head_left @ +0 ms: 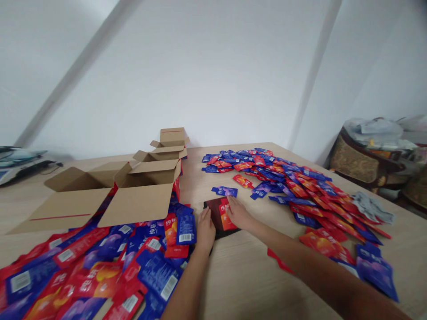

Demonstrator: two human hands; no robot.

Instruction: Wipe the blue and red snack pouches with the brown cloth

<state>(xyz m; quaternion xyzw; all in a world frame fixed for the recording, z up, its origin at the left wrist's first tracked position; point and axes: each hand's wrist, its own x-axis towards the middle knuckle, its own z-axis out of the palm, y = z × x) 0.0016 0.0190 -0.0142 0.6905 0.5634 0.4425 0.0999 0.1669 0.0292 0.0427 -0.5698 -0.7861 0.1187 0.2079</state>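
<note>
My left hand (204,230) rests on the left edge of a dark flat pack (214,211) lying on the wooden table (243,275), fingers together and stretched out. My right hand (237,212) lies flat on a red sachet (224,217) placed on top of that dark pack. A single blue sachet (224,191) sits just beyond the hands.
A heap of red and blue sachets (293,186) spreads across the right of the table. Another heap of larger red and blue packs (100,266) fills the near left. Several open cardboard boxes (140,186) stand at the left back. A grey cloth (372,206) lies at the right.
</note>
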